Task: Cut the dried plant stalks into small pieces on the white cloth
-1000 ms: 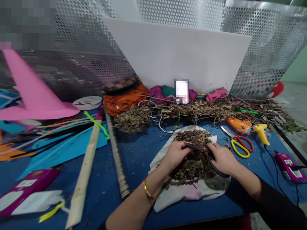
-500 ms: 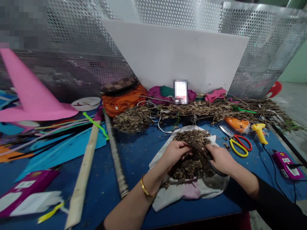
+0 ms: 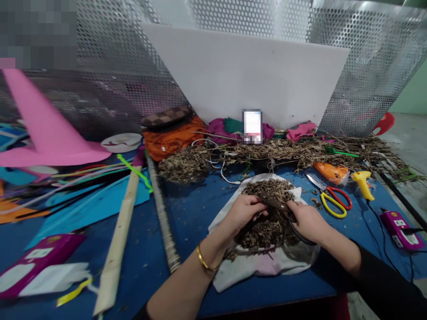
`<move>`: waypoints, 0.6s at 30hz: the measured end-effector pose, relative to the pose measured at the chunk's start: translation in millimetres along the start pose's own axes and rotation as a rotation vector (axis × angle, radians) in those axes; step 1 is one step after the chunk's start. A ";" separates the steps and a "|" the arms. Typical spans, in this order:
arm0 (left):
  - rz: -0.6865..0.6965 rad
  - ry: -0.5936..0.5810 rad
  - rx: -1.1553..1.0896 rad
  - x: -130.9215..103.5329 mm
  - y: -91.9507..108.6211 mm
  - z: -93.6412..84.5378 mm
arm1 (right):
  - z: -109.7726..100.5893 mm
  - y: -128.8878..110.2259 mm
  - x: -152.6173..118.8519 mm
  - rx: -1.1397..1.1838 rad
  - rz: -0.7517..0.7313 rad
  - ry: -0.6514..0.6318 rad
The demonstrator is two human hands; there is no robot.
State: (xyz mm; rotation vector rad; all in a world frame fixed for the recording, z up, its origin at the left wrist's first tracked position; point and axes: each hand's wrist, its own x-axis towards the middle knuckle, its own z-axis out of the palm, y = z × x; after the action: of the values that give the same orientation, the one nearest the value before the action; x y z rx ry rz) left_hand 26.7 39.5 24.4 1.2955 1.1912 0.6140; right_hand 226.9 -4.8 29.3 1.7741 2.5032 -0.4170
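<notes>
My right hand (image 3: 306, 221) is closed on a pair of dark-handled scissors (image 3: 274, 202), whose blades point left toward my left hand. The fingers of my left hand (image 3: 243, 215) are pinched together near the blade tips; what they hold is hidden. Below both hands lies a heap of chopped dry leaves and stems (image 3: 262, 234). It rests on a pale cloth (image 3: 230, 279) spread on the blue table (image 3: 143, 249).
Scissors with red and yellow handles (image 3: 333, 202), a yellow glue gun (image 3: 363, 184) and a purple power strip (image 3: 402, 230) lie right. Dry twigs (image 3: 287, 152) run along the back. Left are a wooden stick (image 3: 116, 249), a cord-wrapped rod (image 3: 163, 218) and a pink hat (image 3: 46, 120).
My hands and the scissors keep nearly the same place over the heap. The whole view has shifted very slightly.
</notes>
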 end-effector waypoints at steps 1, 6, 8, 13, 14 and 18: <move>0.001 -0.001 -0.001 0.0 0.2 0.0 | 0.1 0.3 -0.2 -0.002 -0.010 0.006; 0.006 -0.025 0.004 0.6 -0.7 2.4 | 2.2 0.9 -0.1 -0.022 -0.020 0.057; -0.002 -0.029 0.016 1.1 -1.5 3.0 | 3.5 1.0 0.7 -0.027 -0.012 0.048; 0.012 -0.015 0.050 2.0 -3.2 1.0 | 3.9 1.2 2.1 -0.003 -0.004 -0.011; 0.014 -0.019 0.059 2.3 -3.7 0.3 | 3.7 1.3 2.3 -0.001 -0.002 -0.018; 0.021 -0.048 0.059 3.4 -5.0 -3.4 | 1.6 3.8 2.5 -0.002 0.029 0.010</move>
State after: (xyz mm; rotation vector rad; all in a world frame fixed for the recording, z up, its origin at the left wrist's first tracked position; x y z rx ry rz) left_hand 23.5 42.6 19.2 1.3664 1.1654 0.5632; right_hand 229.4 -1.8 26.5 1.8146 2.4800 -0.4048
